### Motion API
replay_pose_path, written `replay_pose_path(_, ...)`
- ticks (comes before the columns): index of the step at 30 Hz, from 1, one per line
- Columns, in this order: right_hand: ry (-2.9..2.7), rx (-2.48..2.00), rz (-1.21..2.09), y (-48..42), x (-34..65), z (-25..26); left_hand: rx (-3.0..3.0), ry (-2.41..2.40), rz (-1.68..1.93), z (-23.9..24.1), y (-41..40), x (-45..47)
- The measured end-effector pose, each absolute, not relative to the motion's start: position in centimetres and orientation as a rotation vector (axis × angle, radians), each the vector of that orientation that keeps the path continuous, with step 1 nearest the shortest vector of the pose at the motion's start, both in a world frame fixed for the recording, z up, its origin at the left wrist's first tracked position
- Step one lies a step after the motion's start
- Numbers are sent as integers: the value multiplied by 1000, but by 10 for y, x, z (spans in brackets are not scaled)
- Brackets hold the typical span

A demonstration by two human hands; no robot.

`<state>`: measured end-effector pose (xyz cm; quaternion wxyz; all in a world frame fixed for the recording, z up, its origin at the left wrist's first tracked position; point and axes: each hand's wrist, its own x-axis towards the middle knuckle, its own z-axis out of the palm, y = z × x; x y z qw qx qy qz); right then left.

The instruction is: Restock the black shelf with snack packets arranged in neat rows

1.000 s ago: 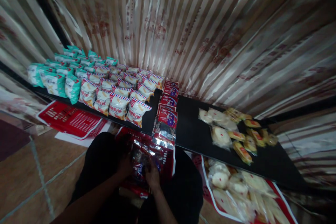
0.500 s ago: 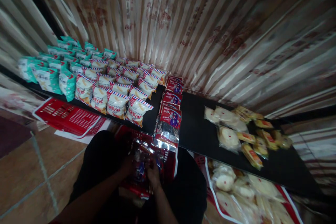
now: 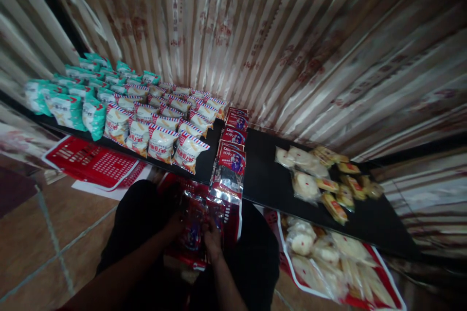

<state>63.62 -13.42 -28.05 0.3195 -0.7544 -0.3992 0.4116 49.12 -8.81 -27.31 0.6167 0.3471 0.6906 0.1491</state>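
Note:
Low between my knees, my left hand is at the left edge of a shiny red-and-blue snack packet, its fingers closed there in deep shadow. My right hand grips the packet's right side, thumb on top and fingers curled. Beneath both hands lies a red shopping bag with a white edge. Just beyond, on the black shelf, a row of similar red snack packets overlaps from front to back, the nearest one hanging over the edge.
Puffed snack bags with striped tops and green snack bags fill the shelf's left. To the right lie round white packs and small yellow packs. Another red bag of white packs sits below. A striped curtain hangs behind.
The view has turned slightly, so the shelf's right side appears shifted left. Both hands stay at the packet with little movement.

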Motion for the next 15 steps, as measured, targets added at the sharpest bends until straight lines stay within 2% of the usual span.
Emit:
replay_pose_path(7, -1084, -1908, 1065, -146, 649, -261, 659, 1436, 449, -238, -92, 476)
replay_pose_path(15, -1407, -1650, 1058, -168, 655, -238, 505, 1286, 502, -197, -99, 468)
